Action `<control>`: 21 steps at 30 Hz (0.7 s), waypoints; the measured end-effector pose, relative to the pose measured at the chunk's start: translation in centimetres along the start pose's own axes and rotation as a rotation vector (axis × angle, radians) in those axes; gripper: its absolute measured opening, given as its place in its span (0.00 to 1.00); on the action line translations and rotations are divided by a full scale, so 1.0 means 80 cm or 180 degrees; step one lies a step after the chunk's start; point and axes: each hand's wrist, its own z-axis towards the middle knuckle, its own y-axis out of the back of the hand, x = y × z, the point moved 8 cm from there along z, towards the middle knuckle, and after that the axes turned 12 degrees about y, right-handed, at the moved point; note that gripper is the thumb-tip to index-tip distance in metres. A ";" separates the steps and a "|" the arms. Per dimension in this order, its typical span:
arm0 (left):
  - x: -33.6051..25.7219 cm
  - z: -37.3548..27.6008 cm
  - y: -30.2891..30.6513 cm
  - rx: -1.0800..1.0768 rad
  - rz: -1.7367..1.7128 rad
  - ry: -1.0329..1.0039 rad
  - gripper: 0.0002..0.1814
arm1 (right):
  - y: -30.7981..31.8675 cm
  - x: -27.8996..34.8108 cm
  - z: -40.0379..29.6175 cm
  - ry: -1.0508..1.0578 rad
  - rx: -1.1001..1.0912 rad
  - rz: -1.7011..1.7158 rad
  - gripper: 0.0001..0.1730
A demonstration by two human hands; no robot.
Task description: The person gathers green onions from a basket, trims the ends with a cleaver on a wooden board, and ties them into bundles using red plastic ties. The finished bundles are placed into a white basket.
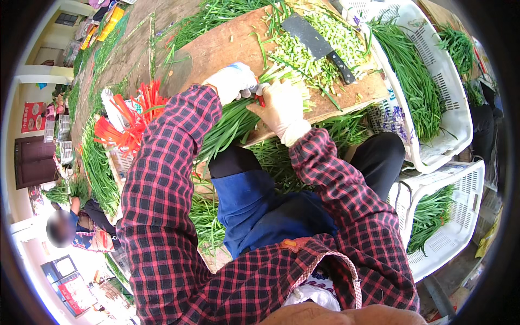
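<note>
A bunch of garlic chives lies over the near edge of the wooden cutting board, its pale cut ends pointing away from me. A red plastic strip shows at the bunch between my hands. My left hand, in a whitish glove, closes on the bunch at the strip. From the other side my right hand, gloved too, grips the same bunch with its thumb stretched toward the leaves. Part of the strip is hidden by my fingers. Beyond them a cleaver rests on chopped stalk ends.
White plastic crates on the right hold chives. More red strips stand in a bundle left of my arm. Loose chives lie past the board and around my knees. Another person sits at far left.
</note>
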 end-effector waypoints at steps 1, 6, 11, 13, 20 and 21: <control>-0.006 -0.008 0.002 0.0006 -0.0304 -0.0188 0.09 | -0.006 -0.004 0.002 -0.0022 0.0060 -0.0010 0.22; -0.009 -0.007 -0.002 0.0026 -0.0082 -0.0218 0.09 | -0.005 -0.003 -0.014 0.0461 -0.0608 -0.0035 0.06; 0.006 -0.001 -0.008 -0.0015 -0.0055 0.0075 0.07 | -0.010 -0.020 -0.010 0.0408 -0.0372 -0.0149 0.06; 0.008 0.015 -0.013 -0.0053 -0.0500 0.0163 0.07 | -0.017 -0.052 -0.003 0.0199 -0.0246 -0.0237 0.06; 0.002 -0.068 -0.034 -0.2678 0.1115 -0.2190 0.05 | -0.031 -0.049 0.062 0.0892 0.0738 -0.0200 0.10; -0.009 -0.067 -0.040 -0.2755 0.1732 -0.2025 0.04 | -0.026 -0.040 0.071 0.1087 0.0873 -0.0130 0.11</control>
